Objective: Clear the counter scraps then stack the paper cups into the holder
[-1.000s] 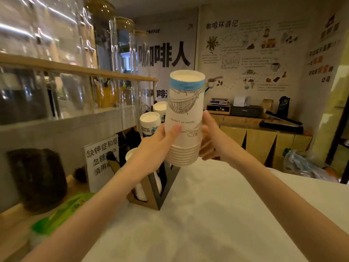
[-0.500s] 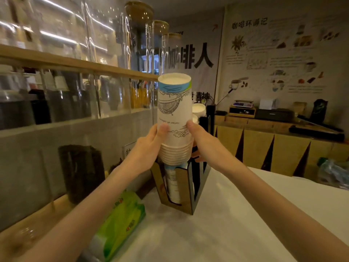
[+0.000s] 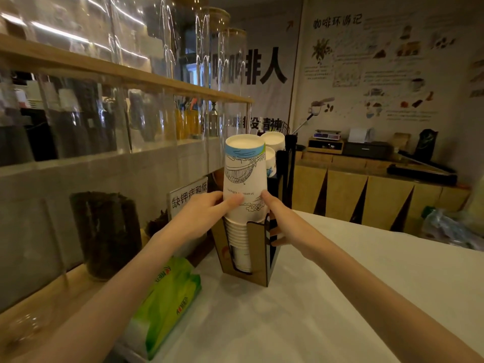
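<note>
1. Dark jar [image 3: 106, 233] far left on the wooden ledge; green tissue pack [image 3: 167, 302] lies just in front, at the tabletop [image 3: 327, 297] edge.
2. My left hand [image 3: 201, 218] grips the cup stack [image 3: 245, 179] on its left side, thumb across the print.
3. Stack is upside down, its lower rims sunk in the front slot of the holder [image 3: 258, 255].
4. My right hand [image 3: 284, 222] clasps the stack's right side, fingers behind the holder.
5. More cups [image 3: 273, 141] stand in the rear slots.
</note>
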`<act>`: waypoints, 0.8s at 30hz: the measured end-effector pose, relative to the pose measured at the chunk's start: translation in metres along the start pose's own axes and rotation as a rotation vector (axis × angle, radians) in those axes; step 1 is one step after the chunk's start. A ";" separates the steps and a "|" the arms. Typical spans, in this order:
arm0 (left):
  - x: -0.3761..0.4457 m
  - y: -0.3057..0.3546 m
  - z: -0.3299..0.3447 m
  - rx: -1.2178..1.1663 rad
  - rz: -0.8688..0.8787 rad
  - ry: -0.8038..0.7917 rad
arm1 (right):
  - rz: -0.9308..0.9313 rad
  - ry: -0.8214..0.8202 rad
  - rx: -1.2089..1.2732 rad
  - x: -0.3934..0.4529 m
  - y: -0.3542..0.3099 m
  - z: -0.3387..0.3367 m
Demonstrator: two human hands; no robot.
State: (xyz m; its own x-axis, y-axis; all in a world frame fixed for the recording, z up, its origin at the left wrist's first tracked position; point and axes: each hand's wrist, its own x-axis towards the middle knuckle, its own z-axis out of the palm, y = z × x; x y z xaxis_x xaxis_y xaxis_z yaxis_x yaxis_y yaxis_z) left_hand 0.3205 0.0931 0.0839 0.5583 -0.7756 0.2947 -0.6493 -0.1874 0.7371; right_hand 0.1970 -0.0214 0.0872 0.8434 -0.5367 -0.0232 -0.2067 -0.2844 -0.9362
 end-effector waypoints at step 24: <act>0.000 0.003 0.013 -0.010 0.063 0.189 | 0.078 -0.030 0.024 0.020 0.065 0.003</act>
State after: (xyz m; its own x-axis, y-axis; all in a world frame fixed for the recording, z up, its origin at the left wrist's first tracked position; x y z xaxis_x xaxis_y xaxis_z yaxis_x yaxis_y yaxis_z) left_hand 0.3122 0.0848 0.0780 0.6045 -0.6581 0.4489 -0.6815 -0.1355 0.7192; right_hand 0.2016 -0.0479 0.0248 0.8398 -0.5324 -0.1063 -0.2604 -0.2232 -0.9394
